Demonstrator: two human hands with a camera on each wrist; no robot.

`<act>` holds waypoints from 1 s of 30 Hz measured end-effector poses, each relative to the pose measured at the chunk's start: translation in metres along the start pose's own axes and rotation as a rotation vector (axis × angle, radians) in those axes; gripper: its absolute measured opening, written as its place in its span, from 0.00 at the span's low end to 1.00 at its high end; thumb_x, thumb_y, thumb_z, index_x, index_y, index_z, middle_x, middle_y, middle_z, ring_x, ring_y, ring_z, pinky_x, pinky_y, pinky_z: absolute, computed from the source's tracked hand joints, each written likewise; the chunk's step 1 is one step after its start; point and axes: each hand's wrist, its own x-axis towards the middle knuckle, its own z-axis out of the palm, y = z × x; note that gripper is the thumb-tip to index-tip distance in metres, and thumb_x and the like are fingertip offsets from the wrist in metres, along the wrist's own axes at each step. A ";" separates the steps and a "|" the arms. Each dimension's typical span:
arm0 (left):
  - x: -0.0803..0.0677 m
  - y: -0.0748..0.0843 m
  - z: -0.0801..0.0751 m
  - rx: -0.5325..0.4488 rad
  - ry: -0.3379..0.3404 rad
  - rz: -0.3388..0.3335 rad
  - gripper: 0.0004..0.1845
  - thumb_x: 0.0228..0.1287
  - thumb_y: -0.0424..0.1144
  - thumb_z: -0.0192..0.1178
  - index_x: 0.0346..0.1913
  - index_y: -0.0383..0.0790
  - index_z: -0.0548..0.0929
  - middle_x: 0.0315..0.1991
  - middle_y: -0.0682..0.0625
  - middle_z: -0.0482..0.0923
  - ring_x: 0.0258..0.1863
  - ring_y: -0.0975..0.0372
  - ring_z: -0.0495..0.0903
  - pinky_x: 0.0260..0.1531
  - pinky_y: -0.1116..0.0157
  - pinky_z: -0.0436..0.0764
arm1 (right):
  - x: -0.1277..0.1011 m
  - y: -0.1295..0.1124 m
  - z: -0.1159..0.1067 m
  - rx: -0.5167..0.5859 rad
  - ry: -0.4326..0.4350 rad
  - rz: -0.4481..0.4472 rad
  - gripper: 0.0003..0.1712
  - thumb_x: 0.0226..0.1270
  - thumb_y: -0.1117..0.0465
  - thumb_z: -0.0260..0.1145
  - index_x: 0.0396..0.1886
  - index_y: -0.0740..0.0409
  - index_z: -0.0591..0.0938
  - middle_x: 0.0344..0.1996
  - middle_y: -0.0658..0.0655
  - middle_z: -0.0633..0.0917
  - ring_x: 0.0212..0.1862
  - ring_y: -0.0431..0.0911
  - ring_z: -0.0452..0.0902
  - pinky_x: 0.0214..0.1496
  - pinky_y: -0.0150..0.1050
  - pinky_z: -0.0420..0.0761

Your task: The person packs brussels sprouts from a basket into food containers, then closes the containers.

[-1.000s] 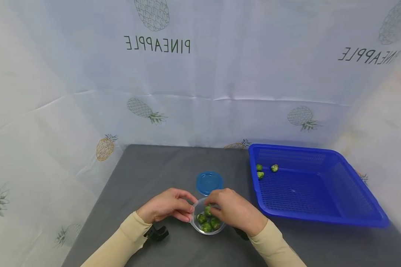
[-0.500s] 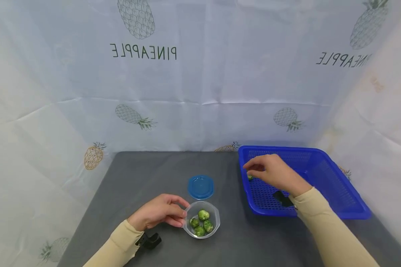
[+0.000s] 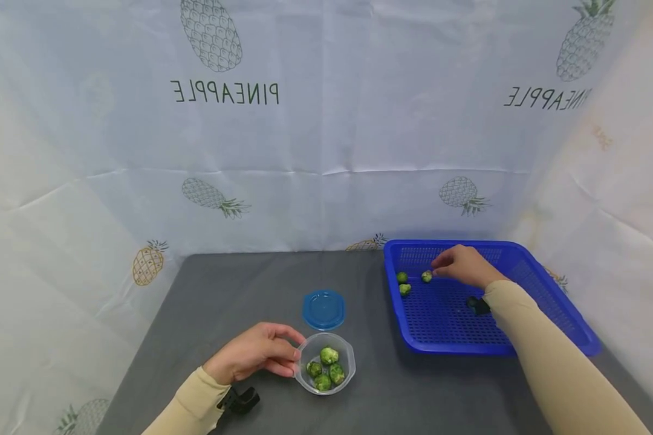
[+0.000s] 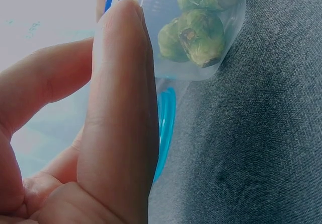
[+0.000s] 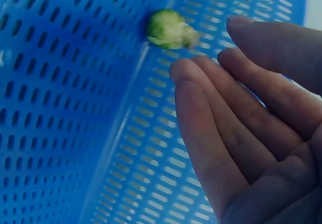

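My left hand pinches the left rim of a clear plastic tub between thumb and fingers. Several Brussels sprouts lie in the tub; the left wrist view shows some of them through its wall. Over the blue plastic basket, my right hand reaches down towards a single Brussels sprout on the basket floor. In the right wrist view its fingers are nearly straight, with nothing between them and the thumb, and a Brussels sprout lies just beyond the fingertips.
Two more Brussels sprouts sit by the basket's left wall. Behind the tub lies a round blue lid on the grey tabletop. A pineapple-print curtain hangs behind the table and along both sides.
My right hand has gone from the tub to the basket, then farther right beside the single sprout. Four-sprout grouping aside, the left hand keeps its hold on the tub. The head view has shifted.
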 end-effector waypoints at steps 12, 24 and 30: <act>0.000 0.001 0.001 -0.014 -0.008 0.011 0.26 0.70 0.33 0.70 0.66 0.25 0.79 0.37 0.45 0.93 0.34 0.62 0.92 0.40 0.64 0.94 | 0.015 -0.007 0.006 -0.055 -0.011 0.042 0.17 0.74 0.57 0.73 0.53 0.65 0.91 0.50 0.65 0.93 0.53 0.63 0.89 0.55 0.62 0.89; 0.002 0.001 0.001 -0.013 0.000 0.006 0.24 0.69 0.33 0.70 0.65 0.25 0.80 0.34 0.47 0.92 0.33 0.63 0.92 0.40 0.64 0.95 | 0.022 -0.004 0.011 -0.082 -0.013 0.044 0.11 0.72 0.57 0.74 0.45 0.59 0.95 0.47 0.64 0.94 0.49 0.60 0.90 0.50 0.59 0.90; 0.001 0.000 -0.001 -0.014 0.003 0.006 0.24 0.69 0.32 0.70 0.64 0.25 0.80 0.34 0.47 0.92 0.33 0.63 0.92 0.40 0.64 0.95 | 0.027 -0.005 0.014 -0.080 -0.011 0.032 0.09 0.71 0.57 0.75 0.42 0.58 0.96 0.43 0.61 0.94 0.42 0.52 0.90 0.46 0.54 0.91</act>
